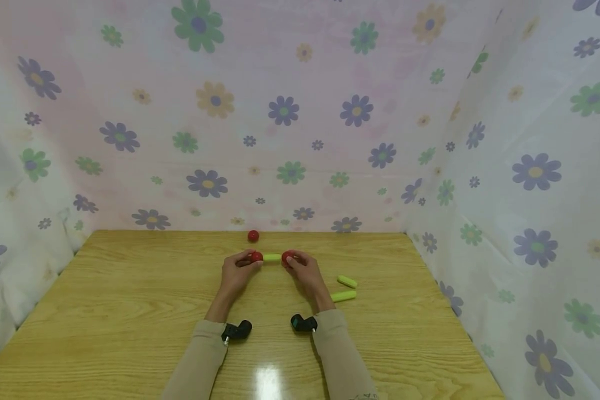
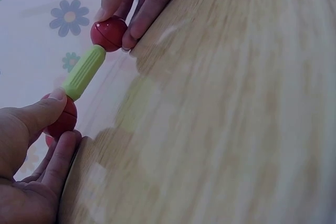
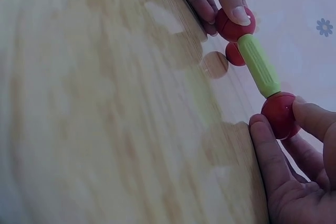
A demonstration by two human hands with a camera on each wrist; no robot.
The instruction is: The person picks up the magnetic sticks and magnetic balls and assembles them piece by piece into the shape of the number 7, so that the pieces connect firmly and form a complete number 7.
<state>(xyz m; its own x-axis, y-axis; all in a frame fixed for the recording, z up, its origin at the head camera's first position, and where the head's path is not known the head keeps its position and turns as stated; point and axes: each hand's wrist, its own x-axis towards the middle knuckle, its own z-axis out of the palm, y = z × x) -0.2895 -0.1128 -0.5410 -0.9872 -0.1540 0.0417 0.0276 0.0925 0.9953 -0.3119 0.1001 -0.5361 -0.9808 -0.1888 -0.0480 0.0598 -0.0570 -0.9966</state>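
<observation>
A ribbed lime-green rod (image 1: 271, 258) lies level between two red balls, with a ball against each end. My left hand (image 1: 237, 273) grips the left red ball (image 1: 257, 256) between thumb and fingers. The right red ball (image 1: 286, 258) is pinched by my right hand (image 1: 305, 271). In the right wrist view the rod (image 3: 258, 65) meets both balls, and the fingers beneath them are low at the tabletop. The left wrist view shows the left thumb on top of its ball (image 2: 63, 118).
Behind the hands, near the table's back edge, sits a third red ball (image 1: 253, 236). A short green rod (image 1: 347, 281) and a longer green rod (image 1: 344, 296) lie right of my right forearm. Flowered cloth (image 1: 290, 139) hangs behind the wooden table (image 1: 130, 300) and along its sides.
</observation>
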